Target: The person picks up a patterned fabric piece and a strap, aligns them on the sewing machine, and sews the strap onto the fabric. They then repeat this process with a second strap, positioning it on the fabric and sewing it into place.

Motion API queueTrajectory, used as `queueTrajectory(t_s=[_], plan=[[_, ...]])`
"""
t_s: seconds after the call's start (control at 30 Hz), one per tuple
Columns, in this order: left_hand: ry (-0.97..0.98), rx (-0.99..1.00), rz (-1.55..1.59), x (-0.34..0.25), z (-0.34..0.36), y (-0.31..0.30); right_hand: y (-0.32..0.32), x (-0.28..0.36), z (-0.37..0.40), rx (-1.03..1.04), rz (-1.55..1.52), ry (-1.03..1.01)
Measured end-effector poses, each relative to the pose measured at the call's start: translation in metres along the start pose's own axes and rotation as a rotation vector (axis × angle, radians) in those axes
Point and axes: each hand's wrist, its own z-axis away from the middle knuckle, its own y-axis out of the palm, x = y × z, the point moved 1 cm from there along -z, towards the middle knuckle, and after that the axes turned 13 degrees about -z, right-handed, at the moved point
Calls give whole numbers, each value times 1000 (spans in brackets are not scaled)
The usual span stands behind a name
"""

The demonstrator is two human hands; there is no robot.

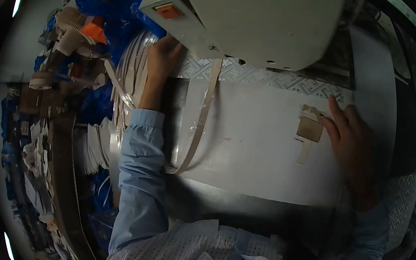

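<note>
A strip of grey and white geometric-patterned fabric (257, 77) runs sideways beneath the pale sewing machine head (264, 21). At the strip's left end is my left hand (161, 58), its fingertips hidden by the machine housing, so its grip cannot be made out. My right hand (349, 135) rests at the strip's right end, fingers apart, index fingertip at the fabric's lower edge and thumb near a small brownish square plate (310, 129). A narrow beige tape (204, 113) hangs from the machine and curves down across the white work surface (247, 151).
An orange switch (168, 11) sits on the machine's left side. Blue plastic (124, 8) and bundled pale strips (132, 67) lie to the left, with a fan (70, 18) beyond. More patterned fabric (402, 208) hangs at the right edge.
</note>
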Motion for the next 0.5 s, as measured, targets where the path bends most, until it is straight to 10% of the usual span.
queueTrajectory(t_s=[0.5], plan=[[-20, -11, 30, -28, 2, -10, 0, 2, -1, 38, -10, 69]])
